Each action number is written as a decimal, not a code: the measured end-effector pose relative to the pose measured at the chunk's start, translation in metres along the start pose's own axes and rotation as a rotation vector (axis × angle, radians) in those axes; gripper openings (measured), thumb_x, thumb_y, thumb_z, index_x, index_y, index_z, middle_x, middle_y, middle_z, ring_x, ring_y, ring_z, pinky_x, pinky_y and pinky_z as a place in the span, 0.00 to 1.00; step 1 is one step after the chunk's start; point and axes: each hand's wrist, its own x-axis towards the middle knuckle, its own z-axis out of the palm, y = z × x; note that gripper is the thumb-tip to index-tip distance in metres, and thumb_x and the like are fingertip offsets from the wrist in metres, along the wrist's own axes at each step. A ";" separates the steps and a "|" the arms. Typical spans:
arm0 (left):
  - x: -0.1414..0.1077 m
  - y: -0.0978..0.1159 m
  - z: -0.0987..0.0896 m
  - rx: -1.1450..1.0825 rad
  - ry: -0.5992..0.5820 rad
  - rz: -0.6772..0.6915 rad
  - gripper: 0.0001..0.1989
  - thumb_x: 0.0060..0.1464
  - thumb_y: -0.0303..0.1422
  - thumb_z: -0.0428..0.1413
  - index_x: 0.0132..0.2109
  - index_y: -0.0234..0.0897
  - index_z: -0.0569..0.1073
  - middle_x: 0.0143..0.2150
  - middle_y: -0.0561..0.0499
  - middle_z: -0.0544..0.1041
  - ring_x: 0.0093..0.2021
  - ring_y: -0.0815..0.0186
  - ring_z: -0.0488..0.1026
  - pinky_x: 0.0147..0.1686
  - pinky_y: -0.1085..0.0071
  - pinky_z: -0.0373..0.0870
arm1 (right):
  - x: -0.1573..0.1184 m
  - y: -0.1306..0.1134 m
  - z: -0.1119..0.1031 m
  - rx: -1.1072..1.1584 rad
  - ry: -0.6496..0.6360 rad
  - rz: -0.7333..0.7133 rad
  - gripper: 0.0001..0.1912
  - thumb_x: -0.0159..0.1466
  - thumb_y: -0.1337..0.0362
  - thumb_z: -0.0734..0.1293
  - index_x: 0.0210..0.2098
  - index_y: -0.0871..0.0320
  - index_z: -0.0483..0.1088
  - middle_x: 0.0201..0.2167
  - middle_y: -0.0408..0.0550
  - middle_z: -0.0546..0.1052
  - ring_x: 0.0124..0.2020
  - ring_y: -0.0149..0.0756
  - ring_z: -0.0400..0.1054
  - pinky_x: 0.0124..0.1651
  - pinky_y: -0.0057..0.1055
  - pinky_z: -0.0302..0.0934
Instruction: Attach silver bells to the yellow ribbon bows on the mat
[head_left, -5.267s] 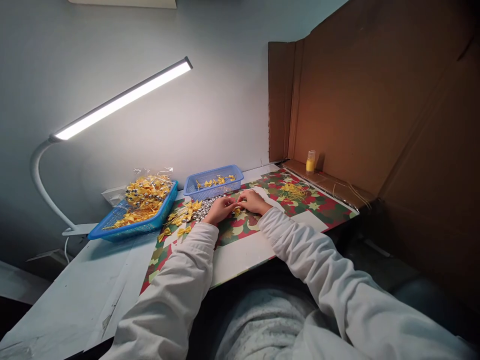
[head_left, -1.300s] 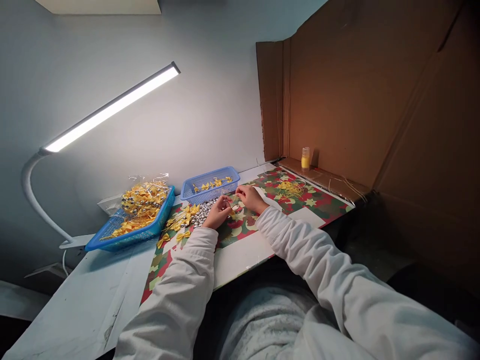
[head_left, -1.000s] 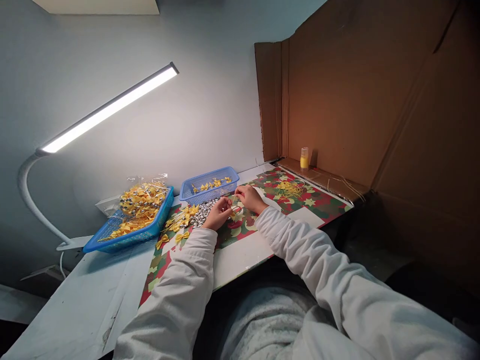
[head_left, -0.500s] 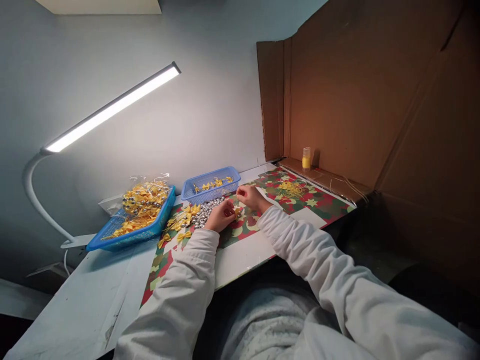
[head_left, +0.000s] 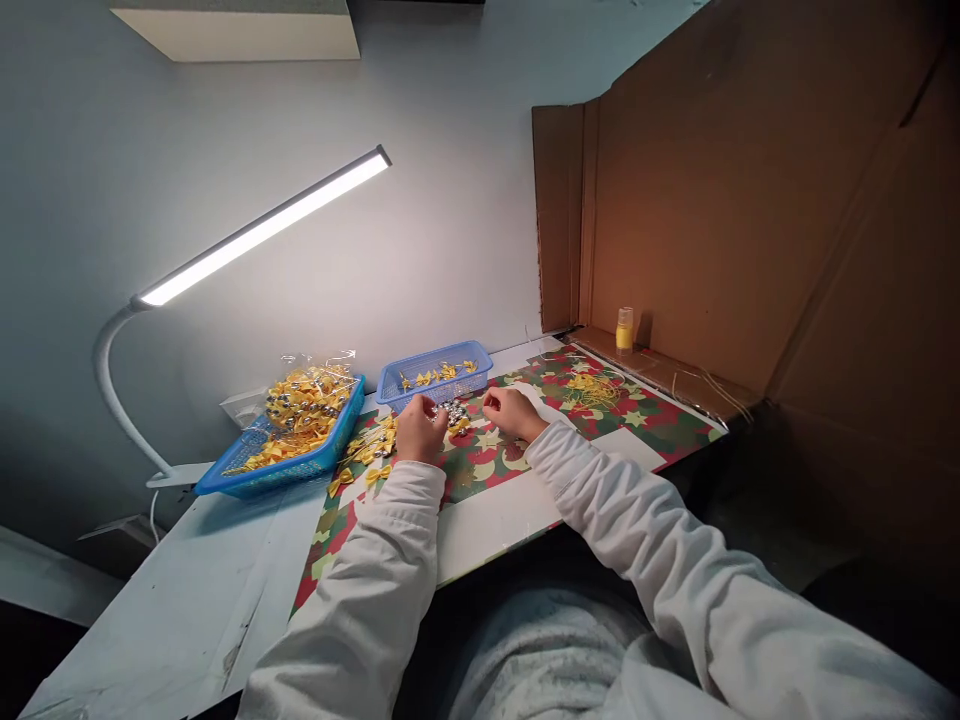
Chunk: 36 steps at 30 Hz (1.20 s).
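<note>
My left hand (head_left: 420, 432) is over the pile of small shiny silver beads (head_left: 454, 408), covering much of it. Its thumb and fingertips are closed together; whatever they pinch is too small to make out. To its right, my right hand (head_left: 511, 412) hovers above the patterned sheet (head_left: 480, 480), thumb and forefinger pressed together, their content also unclear. Between the two hands, beside the beads, is a yellow ribbon bow (head_left: 460, 427). More yellow bows (head_left: 379, 475) lie left of my left hand, some with thin stems.
A blue basket (head_left: 277, 475) heaped with yellow bows and a clear bag stands left. Behind the beads sits a smaller blue basket (head_left: 435, 365) with bows. Yellow strings (head_left: 592, 390) lie at right, near a small yellow bottle (head_left: 624, 330). A lamp (head_left: 270, 225) and cardboard wall (head_left: 712, 220) flank the table.
My left hand has moved left and back, from beside a yellow bow to over the beads. The bow now sits apart from its fingertips. The whole view has shifted slightly.
</note>
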 end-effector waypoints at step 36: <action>-0.001 0.006 0.007 -1.054 -0.673 -0.467 0.11 0.42 0.35 0.59 0.32 0.36 0.67 0.22 0.54 0.69 0.21 0.71 0.68 0.22 0.75 0.65 | 0.001 -0.011 0.008 0.576 -0.123 -0.233 0.11 0.52 0.76 0.57 0.19 0.60 0.67 0.35 0.45 0.70 0.40 0.31 0.65 0.48 0.30 0.58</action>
